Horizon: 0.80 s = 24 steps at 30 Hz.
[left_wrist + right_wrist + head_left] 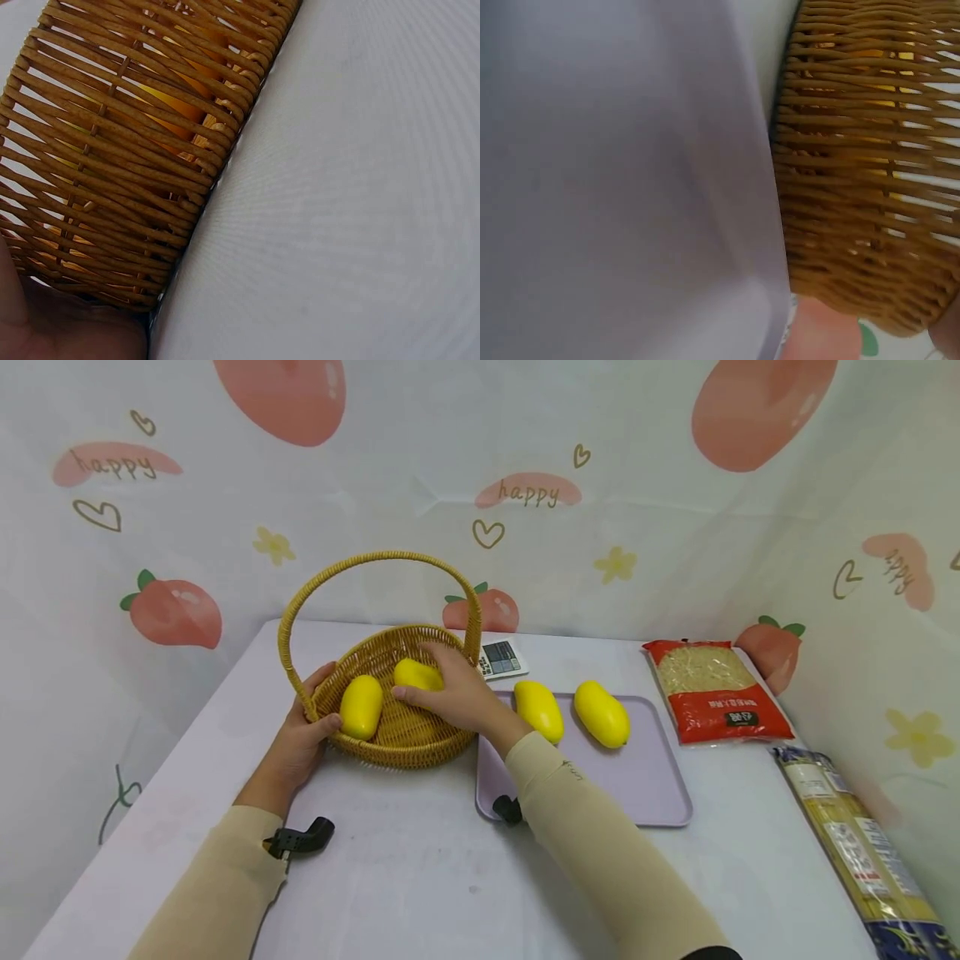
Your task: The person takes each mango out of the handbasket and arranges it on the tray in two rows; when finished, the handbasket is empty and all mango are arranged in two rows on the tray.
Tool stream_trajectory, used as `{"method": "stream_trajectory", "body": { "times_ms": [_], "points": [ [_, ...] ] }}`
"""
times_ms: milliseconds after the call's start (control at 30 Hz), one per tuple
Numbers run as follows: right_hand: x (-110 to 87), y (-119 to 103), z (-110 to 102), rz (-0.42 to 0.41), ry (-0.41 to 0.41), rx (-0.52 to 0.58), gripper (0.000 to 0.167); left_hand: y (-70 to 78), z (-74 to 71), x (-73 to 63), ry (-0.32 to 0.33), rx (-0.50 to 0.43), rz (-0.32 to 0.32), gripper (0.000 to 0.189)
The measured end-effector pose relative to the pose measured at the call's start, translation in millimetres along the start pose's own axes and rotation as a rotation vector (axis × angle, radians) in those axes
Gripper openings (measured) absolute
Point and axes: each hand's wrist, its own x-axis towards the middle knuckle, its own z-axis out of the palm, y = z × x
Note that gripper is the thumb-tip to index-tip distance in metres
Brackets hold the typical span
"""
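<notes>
A wicker basket (405,756) with a tall arched handle stands on the table, and my left hand (300,739) grips its left rim, thumb on the near side. Inside it at the left lies a yellow mango (362,707). My right hand (457,689) reaches into the basket and holds a second mango (417,675) between thumb and fingers. In the left wrist view the basket's woven side (127,135) fills the upper left, with yellow showing through the gaps. Two more mangoes, one nearer the basket (538,712) and one farther right (602,715), lie on the lilac tray (630,793).
The tray sits just right of the basket. A small printed card (502,659) lies behind them. At the right are a red bag of grain-like food (718,692) and a long pack of noodles (862,852). A patterned cloth backdrop (420,460) stands behind the table.
</notes>
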Motion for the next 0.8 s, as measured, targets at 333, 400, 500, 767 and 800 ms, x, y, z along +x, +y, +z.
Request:
{"method": "stream_trajectory", "body": {
  "times_ms": [333, 400, 500, 767, 800],
  "points": [
    [9.3, -7.1, 15.6, 0.097, -0.126, -0.304, 0.082, -2.3, -1.3, 1.4, -0.003, -0.001, 0.005, 0.08],
    [11.2, -7.4, 17.5, 0.098, -0.132, -0.346, 0.075, -2.2, -1.2, 1.3, -0.001, 0.001, 0.006, 0.081],
    [13.0, -7.4, 17.4, 0.082, -0.144, -0.372, 0.065, -1.9, -0.9, 1.5, 0.0, 0.003, 0.005, 0.081],
    [16.0, -9.6, 15.1, 0.059, -0.202, -0.317, 0.069, -0.6, 0.0, 0.9, 0.0, -0.005, 0.003, 0.082],
    [16.0, -9.9, 15.4, 0.059, -0.21, -0.311, 0.071, -1.0, -0.1, 0.7, 0.002, -0.006, 0.003, 0.082]
  ]
}}
